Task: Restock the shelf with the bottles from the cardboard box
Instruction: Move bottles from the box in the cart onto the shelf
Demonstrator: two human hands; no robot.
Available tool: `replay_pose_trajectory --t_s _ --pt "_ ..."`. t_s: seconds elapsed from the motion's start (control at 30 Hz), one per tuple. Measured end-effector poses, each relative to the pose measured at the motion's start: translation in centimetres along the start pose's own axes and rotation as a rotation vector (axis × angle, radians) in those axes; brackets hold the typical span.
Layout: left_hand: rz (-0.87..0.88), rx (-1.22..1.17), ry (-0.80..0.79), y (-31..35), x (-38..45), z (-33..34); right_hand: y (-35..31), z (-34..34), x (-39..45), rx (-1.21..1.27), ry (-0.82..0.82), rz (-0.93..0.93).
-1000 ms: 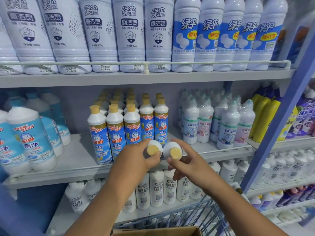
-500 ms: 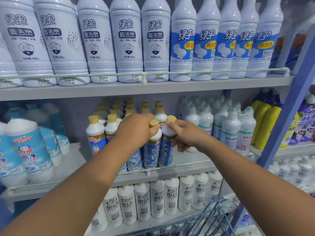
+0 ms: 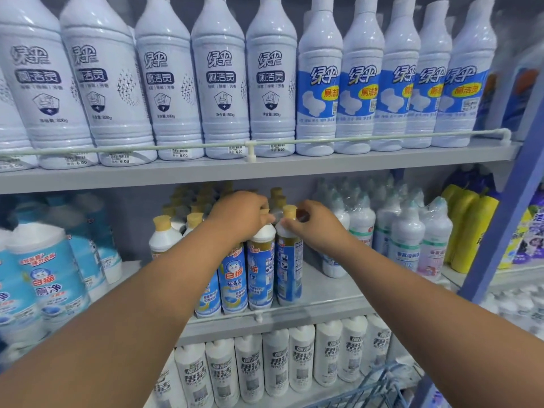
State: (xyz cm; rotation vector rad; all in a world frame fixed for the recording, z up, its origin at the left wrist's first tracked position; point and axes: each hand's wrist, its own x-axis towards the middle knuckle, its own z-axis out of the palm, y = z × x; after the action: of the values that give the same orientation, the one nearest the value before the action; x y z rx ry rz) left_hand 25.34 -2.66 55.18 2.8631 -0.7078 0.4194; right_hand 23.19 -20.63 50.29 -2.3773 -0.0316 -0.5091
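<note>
Two white bottles with blue labels and yellow caps stand upright at the front of the middle shelf (image 3: 323,304). My left hand (image 3: 240,214) grips the top of the left bottle (image 3: 260,269). My right hand (image 3: 316,223) pinches the neck of the right bottle (image 3: 288,269) just below its yellow cap. More bottles of the same kind (image 3: 167,234) stand in rows to the left and behind. The cardboard box is out of view.
Large white bottles (image 3: 217,83) fill the top shelf behind a rail (image 3: 250,144). Clear-wrapped white bottles (image 3: 407,234) stand right of my hands, big blue-labelled ones (image 3: 44,278) on the left. A blue upright post (image 3: 506,219) and a wire cart (image 3: 379,387) sit at right.
Both hands carried the two bottles up from below and stood them on the middle shelf's front. The view has moved closer to the shelf.
</note>
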Motion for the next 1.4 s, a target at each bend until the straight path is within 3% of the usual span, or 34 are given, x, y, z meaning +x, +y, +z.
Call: replay_pose_trajectory --t_s 0.2,0.57,0.77,1.07,1.4 --pt "0.050 -0.047 -0.137 -0.9 0.7 -1.0 -0.8 -0.6 1.2 -0.087 0.014 0.025" --pt "0.020 -0.153 -0.107 -0.6 1.1 -0.4 -1.5 -1.6 1.2 -0.041 -0.145 0.012" --pt "0.008 -0.153 -0.082 -0.7 1.1 -0.1 -1.8 -1.1 1.5 -0.012 -0.042 0.027" --pt "0.017 -0.121 -0.042 0.0 0.7 0.1 -1.5 -1.8 1.1 -0.155 -0.116 -0.084" --pt "-0.006 -0.126 -0.069 0.0 0.4 0.2 -0.2 0.2 -0.5 0.042 -0.078 -0.053"
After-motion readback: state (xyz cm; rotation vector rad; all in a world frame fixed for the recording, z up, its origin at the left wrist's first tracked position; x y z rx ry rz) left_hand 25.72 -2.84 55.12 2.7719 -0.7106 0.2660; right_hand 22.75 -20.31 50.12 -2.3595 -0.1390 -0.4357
